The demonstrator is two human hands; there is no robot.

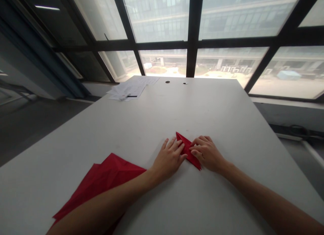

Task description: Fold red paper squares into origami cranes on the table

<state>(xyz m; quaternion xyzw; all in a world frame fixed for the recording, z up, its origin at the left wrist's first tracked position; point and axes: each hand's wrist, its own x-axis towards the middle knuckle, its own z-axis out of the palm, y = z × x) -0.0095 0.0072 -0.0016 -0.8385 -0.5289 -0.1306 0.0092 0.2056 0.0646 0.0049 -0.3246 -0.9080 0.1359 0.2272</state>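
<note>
A small piece of folded red paper [187, 144] lies on the white table, with pointed corners at its far left and near right ends. My left hand [170, 159] rests over its left part, fingers spread and pressing flat. At the right side, my right hand [207, 153] has its fingers bent, with thumb and fingertips together on the paper's edge; the fingertips partly cover it. Under and beside my left forearm is a pile of larger red sheets [101, 177], creased and overlapping, partly hidden by the arm.
White printed papers [134, 87] with a small dark item on them lie at the table's far left. Two round holes pierce the far part of the white table [202, 100]. Large dark-framed windows stand behind it, and a blue curtain [43, 49] hangs at left.
</note>
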